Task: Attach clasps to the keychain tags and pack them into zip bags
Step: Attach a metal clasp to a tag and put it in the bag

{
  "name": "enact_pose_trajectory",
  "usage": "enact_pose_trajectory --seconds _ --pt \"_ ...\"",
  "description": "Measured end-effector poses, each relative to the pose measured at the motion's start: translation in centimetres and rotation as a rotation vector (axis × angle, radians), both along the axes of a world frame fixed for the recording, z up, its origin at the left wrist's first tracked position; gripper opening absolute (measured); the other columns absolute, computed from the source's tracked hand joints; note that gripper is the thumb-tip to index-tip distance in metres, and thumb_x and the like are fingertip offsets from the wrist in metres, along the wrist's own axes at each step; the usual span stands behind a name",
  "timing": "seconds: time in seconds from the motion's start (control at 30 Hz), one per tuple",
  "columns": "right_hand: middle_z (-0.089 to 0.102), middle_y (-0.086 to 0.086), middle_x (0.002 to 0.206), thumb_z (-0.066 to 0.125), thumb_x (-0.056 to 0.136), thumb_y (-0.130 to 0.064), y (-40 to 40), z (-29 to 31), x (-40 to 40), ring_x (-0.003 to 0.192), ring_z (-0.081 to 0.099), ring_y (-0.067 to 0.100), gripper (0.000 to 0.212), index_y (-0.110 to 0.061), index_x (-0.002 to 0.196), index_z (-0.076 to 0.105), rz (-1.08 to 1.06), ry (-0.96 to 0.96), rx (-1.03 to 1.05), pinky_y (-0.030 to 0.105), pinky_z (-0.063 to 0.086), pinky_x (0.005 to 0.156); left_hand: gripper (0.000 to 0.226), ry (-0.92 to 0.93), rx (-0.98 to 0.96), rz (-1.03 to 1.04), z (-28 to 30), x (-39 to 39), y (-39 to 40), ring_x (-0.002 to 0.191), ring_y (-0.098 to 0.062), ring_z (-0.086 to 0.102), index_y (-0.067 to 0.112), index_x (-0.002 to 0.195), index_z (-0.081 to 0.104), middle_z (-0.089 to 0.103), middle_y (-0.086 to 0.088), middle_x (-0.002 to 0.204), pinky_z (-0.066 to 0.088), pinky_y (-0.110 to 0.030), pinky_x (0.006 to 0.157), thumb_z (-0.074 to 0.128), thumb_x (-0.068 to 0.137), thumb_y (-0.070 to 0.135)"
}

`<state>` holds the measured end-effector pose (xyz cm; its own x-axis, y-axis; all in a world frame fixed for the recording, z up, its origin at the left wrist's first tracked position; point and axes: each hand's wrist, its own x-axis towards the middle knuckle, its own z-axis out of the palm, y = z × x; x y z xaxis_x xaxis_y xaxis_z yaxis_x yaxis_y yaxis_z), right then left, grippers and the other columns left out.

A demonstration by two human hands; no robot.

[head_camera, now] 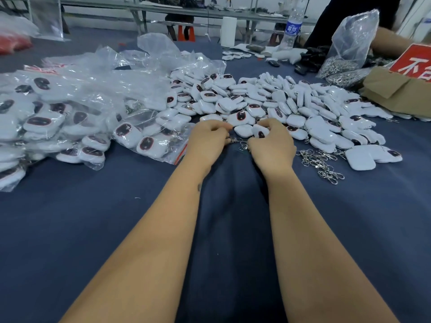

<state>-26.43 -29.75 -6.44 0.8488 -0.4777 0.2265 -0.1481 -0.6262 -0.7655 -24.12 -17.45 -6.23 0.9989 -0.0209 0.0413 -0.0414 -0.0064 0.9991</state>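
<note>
A big heap of white keychain tags (275,99) with dark oval faces covers the middle of the blue cloth. At its near edge my left hand (207,141) pinches a metal clasp (235,141). Close beside it, my right hand (271,142) has its fingers curled round a white tag (260,131), and the clasp's ring hangs between the two hands. Loose silver clasps (324,163) lie to the right of my right hand. Filled zip bags of tags (70,117) are piled on the left.
A cardboard box (396,94) with a red sign stands at the far right, behind it a clear bag of metal clasps (345,64) and another person's arm (387,46). A water bottle (290,29) and a white roll (228,31) stand at the back.
</note>
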Motion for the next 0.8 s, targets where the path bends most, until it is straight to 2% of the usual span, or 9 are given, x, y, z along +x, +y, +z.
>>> enact_pose_trajectory --seconds 0.1,0.2,0.27,0.37,0.47,0.53,0.6,0.7,0.8 --pt "0.044 -0.022 0.069 0.053 0.09 -0.017 0.0 0.2 0.0 0.065 0.041 -0.002 0.03 -0.031 0.114 0.064 -0.126 -0.082 -0.014 0.027 0.018 0.082 0.033 0.038 -0.169 0.01 -0.4 0.2 0.7 0.087 -0.015 0.063 0.014 0.083 0.068 0.067 -0.004 0.089 0.058 -0.023 0.077 0.044 0.095 -0.004" --pt "0.06 -0.02 0.079 0.061 0.091 -0.02 0.7 0.9 -0.2 0.079 0.058 0.002 0.02 -0.033 0.105 0.065 -0.043 -0.263 0.163 0.031 0.04 0.092 0.03 0.063 -0.26 -0.004 -0.3 0.2 0.9 0.091 -0.018 0.065 0.013 0.086 0.069 0.069 -0.005 0.09 0.059 -0.024 0.078 0.045 0.097 -0.001" --pt "0.068 -0.014 0.082 0.071 0.086 -0.018 1.7 1.5 -0.4 0.08 0.065 0.006 0.02 -0.031 0.096 0.06 0.07 -0.338 0.431 0.031 0.053 0.085 0.027 0.062 -0.283 0.001 -0.2 0.0 0.7 0.091 -0.018 0.066 0.014 0.091 0.07 0.071 -0.005 0.094 0.058 -0.025 0.08 0.046 0.099 0.004" --pt "0.073 -0.001 0.084 0.077 0.08 -0.009 3.5 1.3 -0.3 0.078 0.069 0.013 0.026 -0.026 0.09 0.06 0.264 -0.315 0.715 0.029 0.056 0.076 0.024 0.082 -0.361 -0.013 0.0 -0.1 0.7 0.096 -0.021 0.067 0.009 0.109 0.067 0.071 -0.014 0.109 0.055 -0.032 0.092 0.044 0.101 0.013" --pt "0.072 0.005 0.092 0.075 0.08 -0.002 4.7 1.0 0.1 0.088 0.069 0.021 0.026 -0.02 0.097 0.068 0.358 -0.257 0.752 0.032 0.056 0.082 0.029 0.092 -0.386 0.006 0.2 -0.2 1.2 0.098 -0.021 0.066 0.008 0.117 0.065 0.071 -0.012 0.109 0.053 -0.032 0.089 0.046 0.096 0.013" --pt "0.072 0.002 0.088 0.075 0.08 0.0 4.7 0.9 0.2 0.084 0.071 0.018 0.031 -0.018 0.103 0.065 0.355 -0.238 0.802 0.03 0.057 0.078 0.031 0.109 -0.399 0.023 0.5 -0.2 1.4 0.093 -0.021 0.066 0.012 0.112 0.069 0.072 -0.008 0.099 0.053 -0.03 0.085 0.048 0.09 0.007" --pt "0.072 -0.002 0.082 0.076 0.08 -0.002 4.5 0.8 0.2 0.075 0.07 0.01 0.028 -0.018 0.098 0.061 0.324 -0.246 0.86 0.025 0.055 0.071 0.032 0.123 -0.433 0.014 0.5 -0.3 1.6 0.09 -0.021 0.064 0.007 0.109 0.071 0.07 -0.01 0.096 0.053 -0.035 0.091 0.048 0.087 0.005" --pt "0.073 -0.001 0.082 0.075 0.084 -0.007 3.8 0.7 0.3 0.08 0.067 0.013 0.017 -0.018 0.094 0.066 0.322 -0.268 0.916 0.032 0.054 0.082 0.019 0.085 -0.398 -0.024 0.2 -0.4 1.9 0.08 -0.017 0.067 0.01 0.097 0.073 0.073 -0.005 0.088 0.056 -0.03 0.081 0.055 0.092 0.01" --pt "0.07 -0.006 0.077 0.073 0.087 -0.01 3.4 0.7 0.3 0.073 0.064 0.004 0.015 -0.017 0.1 0.069 0.348 -0.279 0.902 0.02 0.051 0.073 0.016 0.043 -0.362 -0.101 0.1 -0.3 2.0 0.073 -0.012 0.068 0.011 0.097 0.073 0.073 0.001 0.08 0.057 -0.024 0.074 0.056 0.095 0.01"
